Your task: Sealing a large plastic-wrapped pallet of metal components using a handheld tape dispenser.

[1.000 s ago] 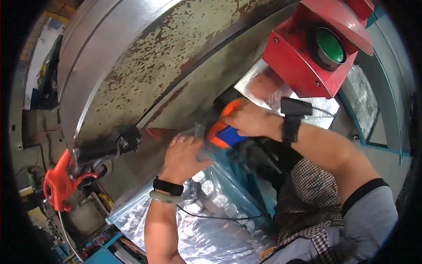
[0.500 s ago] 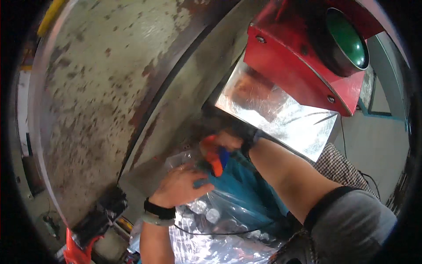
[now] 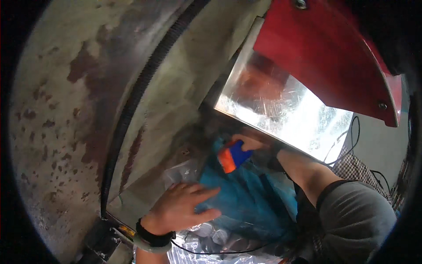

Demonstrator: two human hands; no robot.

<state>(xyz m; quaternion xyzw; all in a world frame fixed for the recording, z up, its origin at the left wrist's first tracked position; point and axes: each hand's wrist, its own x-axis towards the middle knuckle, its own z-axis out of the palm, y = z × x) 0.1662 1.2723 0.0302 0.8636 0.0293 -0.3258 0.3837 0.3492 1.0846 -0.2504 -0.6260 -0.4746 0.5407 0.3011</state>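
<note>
My right hand (image 3: 253, 142) grips a small orange-and-blue block-shaped thing (image 3: 234, 157); its exact kind does not show. Under that thing lies a crumpled teal plastic bag or sheet (image 3: 244, 198). To the lower left, my left hand (image 3: 182, 207) hovers or rests with fingers apart at the edge of the teal plastic, holding nothing; whether it touches cannot be made out. Below it, a clear plastic bag (image 3: 189, 253) covers several silvery round pieces (image 3: 220, 236). A small clear plastic flap (image 3: 182, 171) stands beyond my left fingers.
A shiny metal plate (image 3: 281, 110) juts over my right wrist, beneath a red machine housing (image 3: 325, 57). Along the left rises a stained, pale metal panel (image 3: 48, 132) with a black ribbed edge strip (image 3: 132, 101). A thin black cable (image 3: 215, 252) crosses the clear bag.
My right hand has turned the orange-and-blue thing so more blue shows. My left fingers have spread and moved off the clear bag's middle. The whole view has shifted closer to the panel.
</note>
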